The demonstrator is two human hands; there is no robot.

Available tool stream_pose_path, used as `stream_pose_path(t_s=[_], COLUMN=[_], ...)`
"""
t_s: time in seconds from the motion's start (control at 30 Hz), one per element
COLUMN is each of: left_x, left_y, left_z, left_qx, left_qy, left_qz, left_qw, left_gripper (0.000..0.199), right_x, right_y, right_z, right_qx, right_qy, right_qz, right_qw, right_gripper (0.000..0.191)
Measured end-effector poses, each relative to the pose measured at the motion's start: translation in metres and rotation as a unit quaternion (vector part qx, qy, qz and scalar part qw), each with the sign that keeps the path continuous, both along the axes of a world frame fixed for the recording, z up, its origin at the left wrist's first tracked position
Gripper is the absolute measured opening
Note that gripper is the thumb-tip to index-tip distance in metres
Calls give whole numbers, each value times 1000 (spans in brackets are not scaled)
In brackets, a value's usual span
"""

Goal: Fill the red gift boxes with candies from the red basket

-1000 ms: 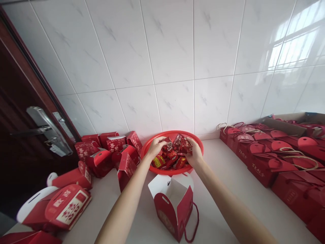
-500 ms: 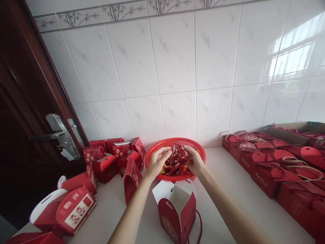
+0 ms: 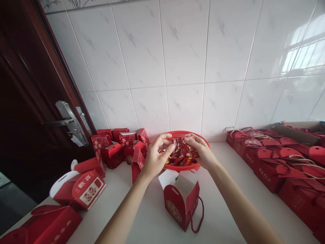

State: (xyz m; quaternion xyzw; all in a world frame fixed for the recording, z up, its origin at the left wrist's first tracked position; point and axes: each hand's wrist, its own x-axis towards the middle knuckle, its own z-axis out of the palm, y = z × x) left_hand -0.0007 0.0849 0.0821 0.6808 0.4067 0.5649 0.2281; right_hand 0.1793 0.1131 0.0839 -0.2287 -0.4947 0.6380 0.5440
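My left hand (image 3: 159, 155) hovers at the left side of a red plastic basket (image 3: 205, 139), its curled fingers apart from the thumb and nothing visible between them. Pinched in my right hand (image 3: 205, 153) is a shiny red candy packet (image 3: 189, 146), raised over the basket's right side. Loose red-wrapped candies (image 3: 177, 158) lie inside the basket, partly hidden by both hands. Between my forearms, in front of the basket, stands a red gift box (image 3: 179, 206) with its top flaps apart, a white inside and a dark red cord handle hanging at its right.
Several red boxes (image 3: 113, 156) crowd the left of the white table (image 3: 142, 220), some with flaps up. Rows of closed red boxes (image 3: 269, 166) with cords fill the right side, beside a cardboard carton (image 3: 291, 134). A tiled wall stands behind, a dark door at left.
My right hand has lifted a candy packet slightly from the pile. My left hand has drawn back a little, its fingers wider apart. The view has tilted down and shifted left.
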Motion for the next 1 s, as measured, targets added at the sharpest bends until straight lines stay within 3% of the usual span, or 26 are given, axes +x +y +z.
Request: stream_pose_path(t_s=[0.07,0.17,0.33,0.43,0.53,0.63,0.73,0.9,1.0], left_x=[-1,-4,-11,-13,-18,-26,-34,-39,-38], left_y=[-10,-26,-46,-51,-52,-52,-49,-45,-46], left_z=[-1,-5,-15,-13,-4,7,11,7,7], left_qx=[-2,-45,-182,-220,-244,-268,-268,-271,-266], left_qy=[25,131,318,372,366,377,402,454,476], left_qz=[2,-4,-12,-34,-81,-145,-199,-185,-179], left_qw=[1000,990,930,901,894,875,852,828,819], left_gripper=[19,25,34,33,21,41,58,84,86], right_x=[6,17,26,22,14,6,0,-6,-6], right_y=[-4,-11,-25,-29,-29,-26,-25,-25,-25], right_z=[5,13,21,22,17,11,5,-2,-4], right_qx=[30,94,187,223,262,289,281,242,243], right_qy=[-70,-193,-273,-302,-344,-396,-460,-574,-589], right_qz=[-4,-12,9,60,150,212,213,242,258], right_qw=[997,977,944,925,889,845,815,744,726], right_gripper=[30,30,26,21,16,12,12,11,7])
